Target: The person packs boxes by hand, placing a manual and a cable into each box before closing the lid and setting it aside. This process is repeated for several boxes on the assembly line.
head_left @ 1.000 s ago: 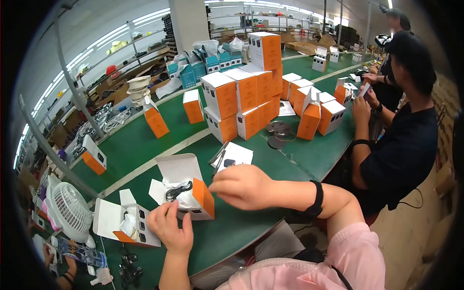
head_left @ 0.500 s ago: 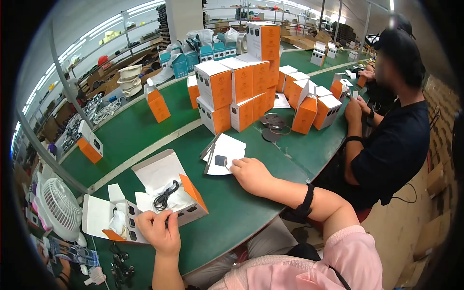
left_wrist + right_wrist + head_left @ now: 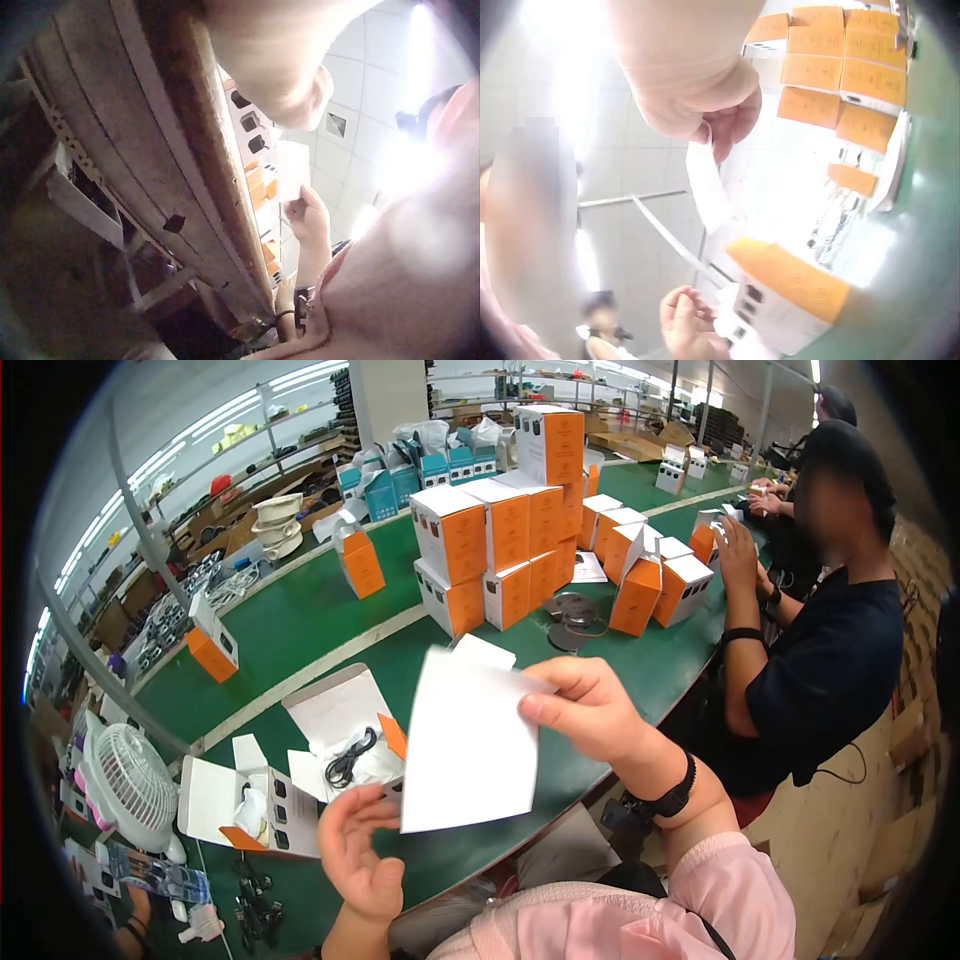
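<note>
My right hand [image 3: 590,710] pinches a blank-looking white paper sheet [image 3: 470,745] by its upper right corner, thumb in front. The sheet hangs in front of an open white-and-orange box [image 3: 330,700] and hides part of it. A coiled black cable [image 3: 350,758] lies on white wrapping inside that box. My left hand [image 3: 360,850] is at the box's near side, fingers loosely bent, fingertips close to the sheet's lower left edge. In the right wrist view the sheet [image 3: 709,187] appears nearly edge-on below my fingers.
A second open box [image 3: 215,800] stands at the left, beside a white fan [image 3: 135,785] and black cables [image 3: 255,900]. Stacked orange boxes [image 3: 505,520] rise behind. More paper [image 3: 483,652] lies behind the sheet. Another person [image 3: 830,630] sits at the right.
My right hand reached to the leaflets on the table, took hold of a sheet and brought it back toward the open box. My left hand stayed by the box, shifting slightly toward me.
</note>
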Demonstrator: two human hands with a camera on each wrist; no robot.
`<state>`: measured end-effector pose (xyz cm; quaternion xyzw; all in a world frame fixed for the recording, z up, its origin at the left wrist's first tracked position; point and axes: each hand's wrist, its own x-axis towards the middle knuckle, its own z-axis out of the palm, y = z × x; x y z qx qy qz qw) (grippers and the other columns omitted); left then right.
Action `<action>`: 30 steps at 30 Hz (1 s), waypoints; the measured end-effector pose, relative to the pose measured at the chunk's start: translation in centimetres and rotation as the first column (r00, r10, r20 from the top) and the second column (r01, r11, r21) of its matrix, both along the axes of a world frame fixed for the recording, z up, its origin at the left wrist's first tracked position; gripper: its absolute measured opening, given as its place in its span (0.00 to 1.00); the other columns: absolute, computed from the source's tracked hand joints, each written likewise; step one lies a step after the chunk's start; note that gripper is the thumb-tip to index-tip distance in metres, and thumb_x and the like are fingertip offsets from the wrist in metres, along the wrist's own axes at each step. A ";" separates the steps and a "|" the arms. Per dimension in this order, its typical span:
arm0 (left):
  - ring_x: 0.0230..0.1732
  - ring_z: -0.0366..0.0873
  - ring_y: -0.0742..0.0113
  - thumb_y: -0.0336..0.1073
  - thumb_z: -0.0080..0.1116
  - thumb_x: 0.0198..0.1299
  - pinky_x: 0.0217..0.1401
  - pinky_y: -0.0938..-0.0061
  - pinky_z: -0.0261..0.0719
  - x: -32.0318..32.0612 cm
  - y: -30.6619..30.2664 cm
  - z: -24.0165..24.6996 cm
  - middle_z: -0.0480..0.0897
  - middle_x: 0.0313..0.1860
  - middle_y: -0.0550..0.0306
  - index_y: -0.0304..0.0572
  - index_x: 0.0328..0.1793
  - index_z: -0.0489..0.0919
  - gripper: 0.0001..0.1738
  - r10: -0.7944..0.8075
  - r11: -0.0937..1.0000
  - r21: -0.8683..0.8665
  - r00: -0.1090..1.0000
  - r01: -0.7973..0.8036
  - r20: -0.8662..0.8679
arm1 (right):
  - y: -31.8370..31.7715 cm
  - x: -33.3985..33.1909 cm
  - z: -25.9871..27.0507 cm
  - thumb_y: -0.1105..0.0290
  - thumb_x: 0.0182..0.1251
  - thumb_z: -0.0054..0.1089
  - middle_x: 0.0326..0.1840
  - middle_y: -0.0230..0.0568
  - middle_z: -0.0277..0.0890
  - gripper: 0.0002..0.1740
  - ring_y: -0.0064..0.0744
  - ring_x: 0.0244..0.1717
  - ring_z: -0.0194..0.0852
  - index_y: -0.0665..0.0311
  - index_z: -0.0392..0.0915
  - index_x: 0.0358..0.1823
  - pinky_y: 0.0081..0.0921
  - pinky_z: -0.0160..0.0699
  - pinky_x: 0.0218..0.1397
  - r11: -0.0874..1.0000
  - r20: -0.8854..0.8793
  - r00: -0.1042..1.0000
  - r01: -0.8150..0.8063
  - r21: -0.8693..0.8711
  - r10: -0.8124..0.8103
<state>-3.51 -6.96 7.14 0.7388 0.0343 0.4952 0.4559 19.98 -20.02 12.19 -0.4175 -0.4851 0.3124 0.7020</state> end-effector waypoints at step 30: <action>0.53 0.72 0.54 0.48 0.67 0.47 0.62 0.43 0.60 0.4 4.3 3.8 0.79 0.51 0.50 0.35 0.50 0.79 0.28 0.669 0.614 0.699 0.712 -0.366 -0.214 | 8.7 -3.7 5.5 0.81 0.60 0.56 0.39 0.40 0.83 0.16 0.24 0.38 0.79 0.69 0.79 0.50 0.24 0.78 0.40 0.978 0.702 0.711 0.174 -0.112 -0.046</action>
